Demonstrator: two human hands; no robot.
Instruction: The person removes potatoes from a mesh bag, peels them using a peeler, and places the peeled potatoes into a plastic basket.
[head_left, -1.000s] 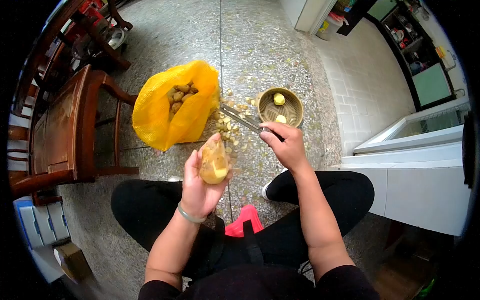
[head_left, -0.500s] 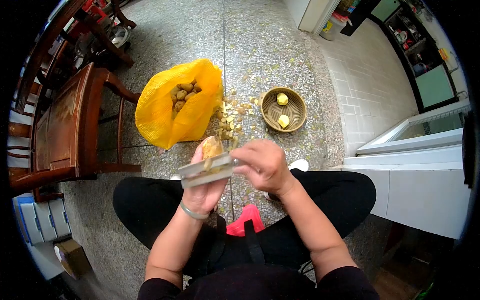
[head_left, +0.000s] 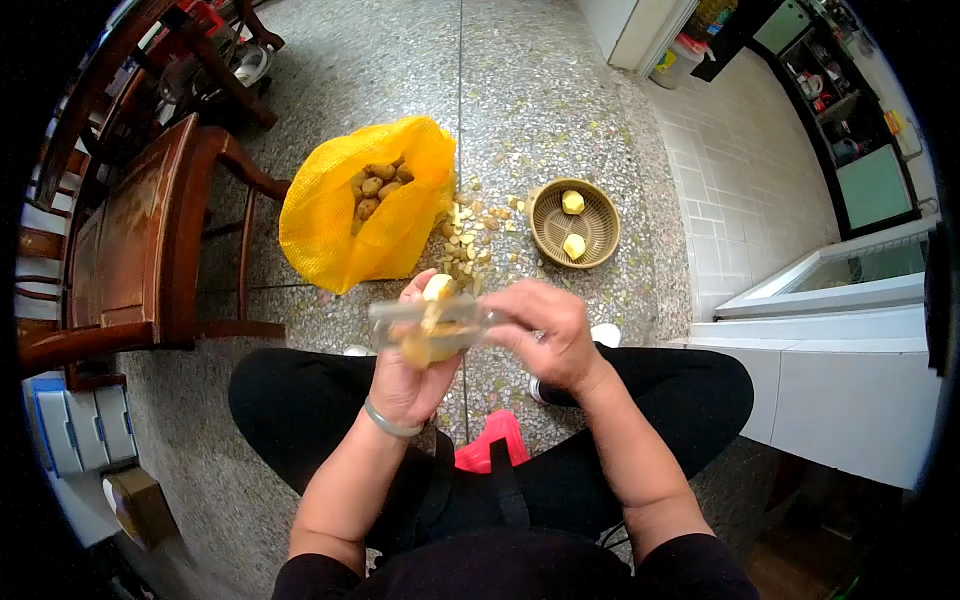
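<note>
My left hand (head_left: 408, 385) is wrapped around a partly peeled potato (head_left: 438, 288), pale at its far end. Across the potato lies a metal peeler or blade (head_left: 425, 325), blurred by motion, its handle in the closed fingers of my right hand (head_left: 548, 330). A yellow mesh bag (head_left: 340, 235) with several unpeeled potatoes (head_left: 378, 185) stands open on the floor, ahead and to the left. Peelings (head_left: 465, 240) are scattered between the bag and a brown basket (head_left: 540, 225), which holds two peeled potatoes (head_left: 573, 202).
A wooden chair (head_left: 135, 245) is at the left, with blue-white drawers (head_left: 85, 425) below it. Something pink (head_left: 490, 440) lies between my legs. White cabinet fronts (head_left: 820, 390) stand at the right.
My right hand has come left and brought the blade from above the basket's near side onto the potato. More pale flesh shows on the potato's far end.
</note>
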